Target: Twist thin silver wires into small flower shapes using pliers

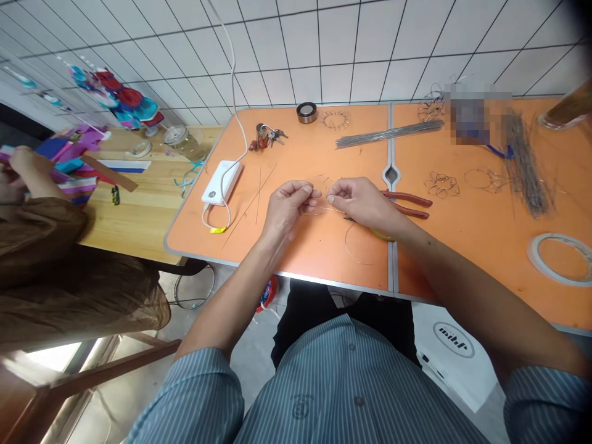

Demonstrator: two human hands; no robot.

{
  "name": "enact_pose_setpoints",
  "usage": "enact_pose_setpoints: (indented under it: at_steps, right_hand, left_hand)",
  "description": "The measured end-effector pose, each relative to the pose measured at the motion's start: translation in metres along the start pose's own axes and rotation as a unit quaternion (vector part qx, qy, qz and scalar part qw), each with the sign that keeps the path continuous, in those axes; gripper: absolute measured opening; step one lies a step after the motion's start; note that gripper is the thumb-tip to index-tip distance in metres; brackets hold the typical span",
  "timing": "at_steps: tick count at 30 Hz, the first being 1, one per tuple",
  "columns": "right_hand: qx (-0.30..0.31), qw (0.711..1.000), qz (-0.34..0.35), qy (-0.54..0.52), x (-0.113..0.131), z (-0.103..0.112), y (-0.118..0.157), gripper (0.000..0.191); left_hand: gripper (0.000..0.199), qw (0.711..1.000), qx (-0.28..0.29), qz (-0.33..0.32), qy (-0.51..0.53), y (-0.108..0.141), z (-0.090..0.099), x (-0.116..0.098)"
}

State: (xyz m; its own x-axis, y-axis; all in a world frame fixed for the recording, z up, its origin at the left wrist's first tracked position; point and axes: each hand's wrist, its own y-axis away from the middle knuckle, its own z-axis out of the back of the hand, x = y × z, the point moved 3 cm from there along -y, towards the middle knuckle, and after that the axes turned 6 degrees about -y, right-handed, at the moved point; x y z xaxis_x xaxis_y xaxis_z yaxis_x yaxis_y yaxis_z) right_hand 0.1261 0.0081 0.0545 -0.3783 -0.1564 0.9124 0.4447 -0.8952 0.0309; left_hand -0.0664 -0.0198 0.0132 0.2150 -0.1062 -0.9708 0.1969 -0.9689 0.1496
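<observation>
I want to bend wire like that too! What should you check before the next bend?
1. Both hands on the thin wire: ok; left hand and right hand pinch it between them.
2. Hands over the orange table: ok.
3. Pliers close by: ok, beside the right hand.
4. Spare straight wires in stock: ok, at the far edge.
5. Wire's exact bend: cannot tell, too thin.
6. Power bank clear of the work: ok, off to the left.
</observation>
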Motion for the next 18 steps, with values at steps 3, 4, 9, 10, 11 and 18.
enact_pose_setpoints:
  at_steps: [3, 4, 9, 10, 11, 18]
  right_hand:
    - [-0.006, 0.999, 0.001, 0.044, -0.001, 0.002, 0.001, 0.015]
    - [-0.003, 0.998, 0.0, 0.057, -0.002, 0.003, 0.001, 0.015]
    - [0.026, 0.978, 0.036, 0.204, -0.011, 0.001, -0.003, 0.018]
    - [0.031, 0.969, 0.044, 0.24, -0.013, 0.0, -0.004, 0.019]
    - [0.035, 0.961, 0.049, 0.269, -0.013, -0.001, -0.004, 0.02]
    - [0.038, 0.959, 0.051, 0.276, -0.014, -0.004, -0.005, 0.023]
  left_hand:
    - [0.026, 1.0, 0.004, 0.0, -0.008, 0.001, -0.002, 0.002]
    - [0.025, 1.0, 0.004, 0.0, -0.008, 0.001, -0.001, 0.003]
    - [0.019, 0.999, -0.027, -0.019, -0.004, -0.004, 0.011, 0.002]
    - [0.018, 0.999, -0.035, -0.021, -0.004, -0.005, 0.014, 0.002]
    - [0.017, 0.999, -0.04, -0.022, -0.005, -0.006, 0.017, 0.001]
    - [0.018, 0.998, -0.031, -0.014, -0.045, -0.011, 0.018, 0.002]
